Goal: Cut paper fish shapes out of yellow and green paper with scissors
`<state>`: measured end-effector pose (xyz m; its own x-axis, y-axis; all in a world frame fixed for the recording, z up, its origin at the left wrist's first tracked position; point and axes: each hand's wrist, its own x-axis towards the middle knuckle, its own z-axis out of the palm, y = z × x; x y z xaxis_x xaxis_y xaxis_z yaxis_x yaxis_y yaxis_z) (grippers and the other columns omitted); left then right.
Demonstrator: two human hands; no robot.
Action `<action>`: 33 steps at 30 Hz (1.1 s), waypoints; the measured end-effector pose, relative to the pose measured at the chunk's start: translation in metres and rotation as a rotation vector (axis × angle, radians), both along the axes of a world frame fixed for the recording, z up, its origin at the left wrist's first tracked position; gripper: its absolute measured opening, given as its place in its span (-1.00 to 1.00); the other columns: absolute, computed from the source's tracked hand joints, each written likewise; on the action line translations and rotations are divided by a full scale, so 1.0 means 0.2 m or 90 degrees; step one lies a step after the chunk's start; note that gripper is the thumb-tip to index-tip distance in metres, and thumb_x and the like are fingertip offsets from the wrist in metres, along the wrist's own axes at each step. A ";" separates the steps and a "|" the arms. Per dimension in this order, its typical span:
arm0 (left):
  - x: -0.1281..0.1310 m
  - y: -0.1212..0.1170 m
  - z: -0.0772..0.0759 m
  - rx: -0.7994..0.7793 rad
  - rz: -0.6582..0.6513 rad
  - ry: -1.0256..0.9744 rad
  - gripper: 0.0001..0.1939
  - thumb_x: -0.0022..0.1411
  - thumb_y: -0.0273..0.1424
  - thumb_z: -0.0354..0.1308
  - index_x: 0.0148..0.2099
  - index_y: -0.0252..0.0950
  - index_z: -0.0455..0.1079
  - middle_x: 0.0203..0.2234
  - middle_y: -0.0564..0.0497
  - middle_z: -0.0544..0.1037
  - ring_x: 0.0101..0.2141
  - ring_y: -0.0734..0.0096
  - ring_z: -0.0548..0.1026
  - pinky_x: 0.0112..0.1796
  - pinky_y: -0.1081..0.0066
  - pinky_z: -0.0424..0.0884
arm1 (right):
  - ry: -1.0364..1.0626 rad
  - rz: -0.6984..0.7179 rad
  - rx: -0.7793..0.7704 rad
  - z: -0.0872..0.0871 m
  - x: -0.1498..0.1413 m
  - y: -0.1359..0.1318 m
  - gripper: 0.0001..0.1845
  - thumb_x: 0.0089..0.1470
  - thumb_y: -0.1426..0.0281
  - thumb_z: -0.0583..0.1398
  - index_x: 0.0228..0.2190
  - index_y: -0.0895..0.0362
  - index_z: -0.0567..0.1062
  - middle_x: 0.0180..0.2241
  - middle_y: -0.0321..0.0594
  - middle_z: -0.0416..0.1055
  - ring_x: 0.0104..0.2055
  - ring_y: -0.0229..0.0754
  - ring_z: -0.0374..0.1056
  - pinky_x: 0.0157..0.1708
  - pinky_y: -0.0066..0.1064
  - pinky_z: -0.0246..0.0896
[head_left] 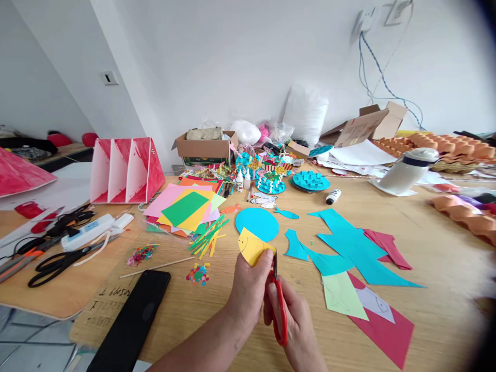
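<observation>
My left hand [250, 281] is closed on a yellow paper piece with a fish outline drawn on it [251, 246], thumb on top near its right end. The paper lies beyond my left fingertips, above the table, its left end overlapping the near edge of a flat blue paper circle [257, 224] in view.

My right hand [292, 310] grips a pair of scissors with red plastic handles [282, 323], fingers through and around the loops. The dark blades point away from me and meet the right end of the yellow paper, just beside my left thumb. Both hands are close together over the light wooden table [217, 310].

To the right of my hands I note blue paper offcuts [351, 248], a pale green paper sheet with a drawn outline [343, 294] and a red paper sheet [391, 333]. To the left lie a black smartphone [132, 320], a thin wooden stick [157, 267] and a small pile of multicoloured paper dots [198, 274]. Beyond the circle sits a small blue paper fish [287, 213].
</observation>
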<state>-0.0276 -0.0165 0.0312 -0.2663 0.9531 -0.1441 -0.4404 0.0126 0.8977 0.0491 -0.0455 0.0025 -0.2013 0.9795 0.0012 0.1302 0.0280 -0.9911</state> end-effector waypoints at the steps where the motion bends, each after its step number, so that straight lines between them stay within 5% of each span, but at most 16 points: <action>1: 0.00 0.00 0.00 -0.003 0.001 -0.003 -0.77 -0.05 -0.26 0.22 -0.38 -0.31 0.42 -0.74 0.14 0.35 -0.61 0.47 0.37 -0.48 0.51 0.28 | 0.001 -0.002 0.003 0.00 0.00 0.00 -0.52 0.11 0.02 -0.07 -0.62 0.09 0.21 -0.73 -0.37 0.19 -0.66 -0.31 0.12 -0.65 -0.50 -0.03; 33: 0.01 0.00 0.01 0.000 0.001 0.028 -0.86 0.01 -0.35 0.17 -0.46 -0.31 0.33 -0.60 0.11 0.39 -0.54 0.54 0.35 -0.42 0.55 0.29 | -0.023 -0.015 0.033 -0.04 0.02 0.01 -0.51 0.11 0.01 -0.07 -0.63 0.09 0.22 -0.72 -0.36 0.18 -0.66 -0.30 0.12 -0.65 -0.49 0.01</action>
